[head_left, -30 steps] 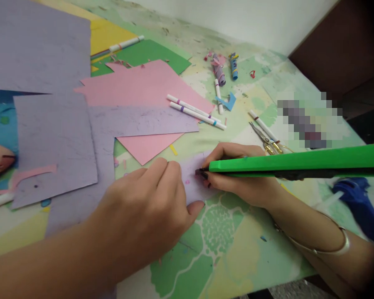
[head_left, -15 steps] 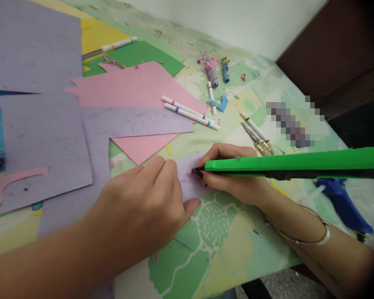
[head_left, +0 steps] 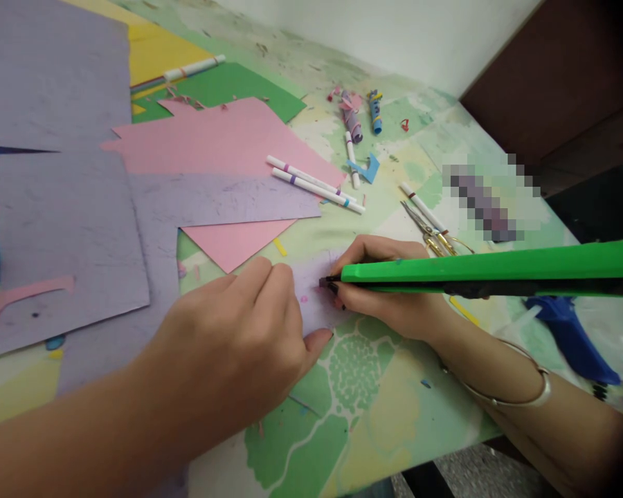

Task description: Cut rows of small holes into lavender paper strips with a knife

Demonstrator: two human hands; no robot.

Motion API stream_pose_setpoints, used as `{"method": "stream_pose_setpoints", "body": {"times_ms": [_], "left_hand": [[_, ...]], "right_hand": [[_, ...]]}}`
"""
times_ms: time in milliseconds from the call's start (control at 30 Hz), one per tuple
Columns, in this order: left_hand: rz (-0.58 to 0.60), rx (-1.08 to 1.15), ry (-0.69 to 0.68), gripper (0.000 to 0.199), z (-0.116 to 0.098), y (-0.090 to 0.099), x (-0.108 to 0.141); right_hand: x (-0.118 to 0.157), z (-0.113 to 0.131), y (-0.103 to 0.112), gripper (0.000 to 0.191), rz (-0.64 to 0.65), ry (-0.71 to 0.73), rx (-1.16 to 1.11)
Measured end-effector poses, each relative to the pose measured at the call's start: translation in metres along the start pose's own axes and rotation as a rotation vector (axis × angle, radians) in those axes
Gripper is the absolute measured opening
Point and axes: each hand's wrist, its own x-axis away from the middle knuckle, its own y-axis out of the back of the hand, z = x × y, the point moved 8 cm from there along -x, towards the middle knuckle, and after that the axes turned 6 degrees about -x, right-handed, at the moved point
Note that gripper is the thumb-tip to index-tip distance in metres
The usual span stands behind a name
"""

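The item under work is a small lilac paper piece (head_left: 315, 304), lying on the worktop (head_left: 378, 443) at the centre of the frame, partly covered by both hands. It bears a small pink mark. Assessed as light and thin, with enough stiffness to lie flat but liable to crease or skid under pressure; best held down flat near its margin, clear of the mark.

The green tool (head_left: 446, 270) is long and slim with a dark tip, which sits at the paper; contact cannot be confirmed. It appears rigid and light, best gripped low, close to the tip.

The right hand (head_left: 408, 315) holds it there in a pen-like pinch, thumb and fingers closed about the front end. Its forearm enters from the lower right, wearing a bracelet (head_left: 544, 387).

The left hand (head_left: 254, 332) lies palm down over the paper's left end, fingers curled, thumb extended rightward; whether it pinches or merely presses cannot be determined. Its forearm enters from the lower left.

Surrounding items: scissors (head_left: 426, 229) beyond the right hand, white markers (head_left: 318, 191) above centre, a pink sheet (head_left: 228, 138) at upper left, and a blue implement (head_left: 581, 339) at right.
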Motion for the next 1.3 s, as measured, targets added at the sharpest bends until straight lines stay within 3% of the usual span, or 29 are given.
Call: {"method": "stream_pose_setpoints", "body": {"times_ms": [633,833,1000,1133,1300], "left_hand": [[-0.036,-0.004,0.001,0.037,0.001,0.002,0.0],[-0.077,-0.008,0.039,0.04,0.003,0.009,0.002],[-0.182,0.147,0.005,0.035,-0.003,0.02,0.005],[-0.18,0.183,-0.054,0.023,-0.005,0.016,0.005],[-0.152,0.201,-0.092,0.026,-0.002,0.008,0.006]], "right_hand": [[0.001,0.005,0.001,0.005,-0.044,0.018,0.072],[-0.002,0.007,0.0,0.003,0.016,0.031,0.04],[-0.008,0.002,0.0,0.008,0.096,0.038,-0.082],[-0.01,-0.003,-0.001,0.009,0.145,0.036,-0.121],[-0.009,-0.009,0.0,0.007,0.126,0.017,-0.111]]}}
